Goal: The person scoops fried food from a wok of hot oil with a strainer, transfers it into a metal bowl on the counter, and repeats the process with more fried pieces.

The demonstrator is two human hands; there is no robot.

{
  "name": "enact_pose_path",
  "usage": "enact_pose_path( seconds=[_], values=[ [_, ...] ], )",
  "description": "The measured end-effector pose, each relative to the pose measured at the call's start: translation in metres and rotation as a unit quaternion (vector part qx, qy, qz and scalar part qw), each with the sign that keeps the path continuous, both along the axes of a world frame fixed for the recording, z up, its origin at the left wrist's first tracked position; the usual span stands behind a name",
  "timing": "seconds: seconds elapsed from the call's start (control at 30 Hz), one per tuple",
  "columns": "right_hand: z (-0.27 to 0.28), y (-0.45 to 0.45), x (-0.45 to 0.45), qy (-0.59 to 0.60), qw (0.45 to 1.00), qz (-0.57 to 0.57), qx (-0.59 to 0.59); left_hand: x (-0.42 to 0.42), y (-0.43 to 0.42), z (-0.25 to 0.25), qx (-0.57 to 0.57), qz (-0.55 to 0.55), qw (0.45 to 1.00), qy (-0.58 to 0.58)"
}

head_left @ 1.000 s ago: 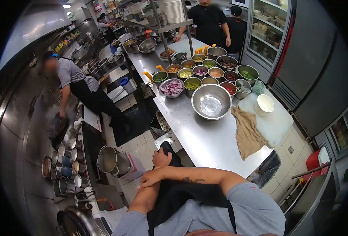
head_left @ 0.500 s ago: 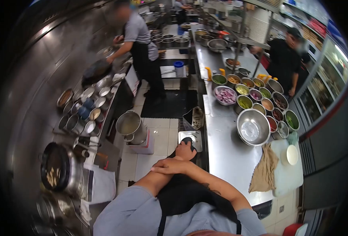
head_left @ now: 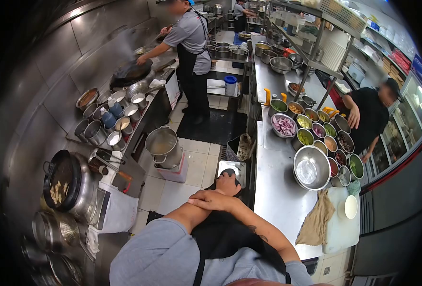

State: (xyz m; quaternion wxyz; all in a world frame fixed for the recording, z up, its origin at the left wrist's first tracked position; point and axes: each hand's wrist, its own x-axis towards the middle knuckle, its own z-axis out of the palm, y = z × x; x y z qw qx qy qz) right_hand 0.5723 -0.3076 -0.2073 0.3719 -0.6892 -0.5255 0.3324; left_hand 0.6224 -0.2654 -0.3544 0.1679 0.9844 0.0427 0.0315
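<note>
"Starting with numbers, what do you count?"

"Two hands. The left hand (head_left: 227, 185) sits near five o'clock, fingers loosely spread over a dark rounded form (head_left: 230, 172) that I can't identify for sure. The right hand (head_left: 210, 199) lies palm down at six, draped across the left forearm (head_left: 186, 215) rather than gripping it."

"And the vessels?"

"One steel bowl (head_left: 312, 167), its inside bare, between three and four. One onion bowl (head_left: 284, 125) between two and three. More than a dozen small tins (head_left: 330, 143) crowd beside them, too packed to count exactly. Two blue bottles (head_left: 108, 118) between nine and ten, one wok (head_left: 61, 183) between eight and nine."

"Anything in the way?"

"One stock pot (head_left: 164, 148) at nine, standing on a box (head_left: 174, 172) in the aisle."

"The surface?"

"Steel surface (head_left: 277, 195) along the right; at four, one brown cloth (head_left: 315, 219) just beside a white board (head_left: 342, 233) bearing one white bowl (head_left: 348, 208)."

"The room?"

"Pale floor tiles (head_left: 192, 162), a black mat (head_left: 211, 126) towards twelve, and three co-workers: one between eleven and twelve, one at twelve, one between two and three."
</note>
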Motion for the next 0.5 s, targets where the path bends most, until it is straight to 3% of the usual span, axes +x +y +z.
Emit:
enact_pose_path(
  seconds=[0.07,0.27,0.5],
  values=[
    [0.013,-0.005,0.002,0.007,1.000,-0.006,-0.011,-0.001,0.000,0.002,-0.002,0.005,1.000,0.002],
    [-0.038,-0.007,0.021,0.041,0.999,-0.008,-0.009,0.001,-0.003,-0.002,0.006,0.027,1.000,0.011],
    [-0.035,-0.008,0.020,0.034,0.998,-0.032,-0.029,0.001,-0.005,0.004,0.014,0.026,0.999,0.023]
  ],
)
